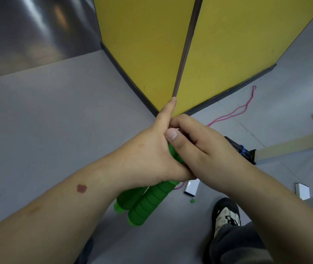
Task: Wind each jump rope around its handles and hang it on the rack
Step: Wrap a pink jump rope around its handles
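Both green handles [144,202] bunched side by side in the left hand [152,155], fingers curled round their upper ends, butt ends poking out below toward the floor [47,121]. Right hand [195,147] clamped over the top of the bundle, thumb pressing down on it; looks like pinching the cord there, though the exact pinch is hidden behind the knuckles. Pink rope [235,111] trailing off the hands and snaking across the floor to the right, so probably barely any winding done yet.

To do this bit well: keep the handles squeezed parallel so they don't scissor apart, pin the first turn under the thumb, then lay tight neat loops up the grips, feeding slack in without yanking.

Stuff around: yellow panels [148,54] dead ahead, corner just beyond the hands. Black object with blue cord [241,151] on the floor to the right, a couple of white blocks [191,188] and a shoe [226,216] near the rope's path, so possible snags while pulling slack. No rack in view.
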Demonstrator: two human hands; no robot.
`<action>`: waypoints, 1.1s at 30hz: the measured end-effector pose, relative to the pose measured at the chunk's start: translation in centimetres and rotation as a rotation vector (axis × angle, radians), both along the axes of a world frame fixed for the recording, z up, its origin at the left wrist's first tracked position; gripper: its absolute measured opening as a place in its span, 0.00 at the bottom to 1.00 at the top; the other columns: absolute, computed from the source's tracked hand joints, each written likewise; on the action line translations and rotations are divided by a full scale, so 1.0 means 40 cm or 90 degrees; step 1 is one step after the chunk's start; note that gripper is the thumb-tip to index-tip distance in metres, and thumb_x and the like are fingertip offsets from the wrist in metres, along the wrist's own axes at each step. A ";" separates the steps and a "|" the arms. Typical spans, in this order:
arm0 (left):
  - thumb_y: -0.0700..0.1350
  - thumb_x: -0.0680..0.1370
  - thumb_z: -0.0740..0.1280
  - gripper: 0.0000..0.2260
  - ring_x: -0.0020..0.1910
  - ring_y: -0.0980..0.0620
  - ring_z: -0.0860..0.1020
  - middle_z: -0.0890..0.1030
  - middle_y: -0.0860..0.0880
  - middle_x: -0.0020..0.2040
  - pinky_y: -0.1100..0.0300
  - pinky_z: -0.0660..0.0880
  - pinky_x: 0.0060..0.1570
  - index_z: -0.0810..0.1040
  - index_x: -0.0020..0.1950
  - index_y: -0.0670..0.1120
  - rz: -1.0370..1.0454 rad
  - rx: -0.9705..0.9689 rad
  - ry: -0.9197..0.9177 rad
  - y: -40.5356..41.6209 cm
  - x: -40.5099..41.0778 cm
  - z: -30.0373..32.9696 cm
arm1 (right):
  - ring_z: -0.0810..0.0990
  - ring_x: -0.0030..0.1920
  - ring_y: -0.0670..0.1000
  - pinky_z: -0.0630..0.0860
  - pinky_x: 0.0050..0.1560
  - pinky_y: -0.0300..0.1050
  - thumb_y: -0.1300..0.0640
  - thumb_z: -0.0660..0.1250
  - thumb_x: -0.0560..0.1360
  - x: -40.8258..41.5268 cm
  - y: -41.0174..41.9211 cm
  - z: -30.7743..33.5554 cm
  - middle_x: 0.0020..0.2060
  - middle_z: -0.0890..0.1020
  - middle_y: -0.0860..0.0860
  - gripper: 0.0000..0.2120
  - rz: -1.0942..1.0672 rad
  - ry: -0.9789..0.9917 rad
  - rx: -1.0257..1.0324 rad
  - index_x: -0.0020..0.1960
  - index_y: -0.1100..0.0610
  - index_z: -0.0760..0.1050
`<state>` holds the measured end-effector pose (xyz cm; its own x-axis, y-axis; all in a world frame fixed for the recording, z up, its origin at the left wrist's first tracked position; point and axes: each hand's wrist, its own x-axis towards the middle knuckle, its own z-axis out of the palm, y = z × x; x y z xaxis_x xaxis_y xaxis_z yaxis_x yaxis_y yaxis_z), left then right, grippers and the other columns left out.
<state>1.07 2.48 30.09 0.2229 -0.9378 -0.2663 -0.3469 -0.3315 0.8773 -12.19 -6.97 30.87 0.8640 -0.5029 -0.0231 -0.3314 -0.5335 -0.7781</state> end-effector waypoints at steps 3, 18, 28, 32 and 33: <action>0.49 0.61 0.80 0.64 0.46 0.55 0.87 0.85 0.58 0.52 0.45 0.83 0.53 0.34 0.77 0.74 -0.024 0.030 0.011 0.006 0.006 0.015 | 0.73 0.32 0.47 0.71 0.34 0.51 0.43 0.58 0.82 -0.002 0.004 0.008 0.33 0.75 0.50 0.10 0.022 0.000 0.033 0.50 0.47 0.74; 0.58 0.60 0.86 0.63 0.50 0.61 0.83 0.80 0.61 0.55 0.57 0.80 0.54 0.41 0.77 0.76 0.011 -0.007 -0.126 0.008 0.011 0.016 | 0.75 0.33 0.45 0.75 0.36 0.52 0.45 0.64 0.82 0.010 -0.031 -0.005 0.31 0.75 0.49 0.12 -0.195 -0.138 0.113 0.46 0.53 0.75; 0.56 0.68 0.74 0.24 0.39 0.55 0.77 0.75 0.56 0.43 0.51 0.79 0.38 0.67 0.60 0.61 -0.001 -0.028 -0.434 0.008 0.010 -0.004 | 0.76 0.33 0.42 0.73 0.34 0.36 0.44 0.63 0.82 0.013 -0.043 -0.020 0.33 0.77 0.45 0.14 -0.330 -0.173 0.106 0.45 0.53 0.76; 0.56 0.68 0.72 0.20 0.36 0.56 0.76 0.76 0.55 0.39 0.52 0.77 0.34 0.67 0.54 0.60 -0.007 -0.016 -0.425 0.009 0.009 -0.001 | 0.79 0.45 0.40 0.73 0.41 0.31 0.45 0.63 0.82 0.008 -0.042 -0.018 0.48 0.79 0.45 0.09 -0.264 -0.161 0.045 0.54 0.48 0.76; 0.56 0.68 0.72 0.19 0.35 0.56 0.76 0.76 0.55 0.39 0.53 0.77 0.34 0.67 0.54 0.60 -0.010 -0.017 -0.425 0.010 0.009 0.000 | 0.78 0.51 0.40 0.73 0.47 0.32 0.44 0.61 0.81 0.005 -0.040 -0.019 0.54 0.79 0.45 0.12 -0.222 -0.139 0.020 0.60 0.46 0.76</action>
